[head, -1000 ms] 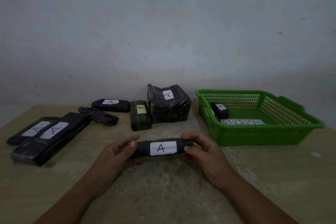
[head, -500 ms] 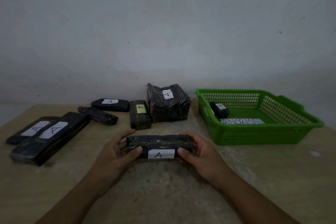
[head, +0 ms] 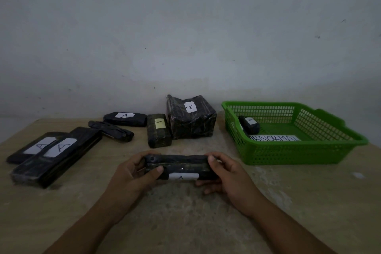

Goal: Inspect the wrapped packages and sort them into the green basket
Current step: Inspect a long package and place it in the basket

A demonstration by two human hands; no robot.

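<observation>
I hold a long black wrapped package (head: 181, 166) level over the table's middle, my left hand (head: 135, 175) gripping its left end and my right hand (head: 223, 173) its right end. Its white "A" label faces me at the lower edge, half turned under. The green basket (head: 288, 154) stands at the right with one small black package (head: 248, 127) and a white "ABNORMAL" card (head: 274, 137) inside. Other black wrapped packages lie behind: a big block (head: 191, 119), a small one with a yellow label (head: 158, 133) and a flat one (head: 125, 118).
Two long flat packages with "A" labels (head: 55, 154) lie side by side at the left edge of the wooden table (head: 185, 222). A narrow unlabelled dark bundle (head: 111, 134) lies behind them. A pale wall rises right behind the table.
Both hands have rolled the held package toward me, so its label went from facing up to the lower front edge, and its seamed back side now shows on top.
</observation>
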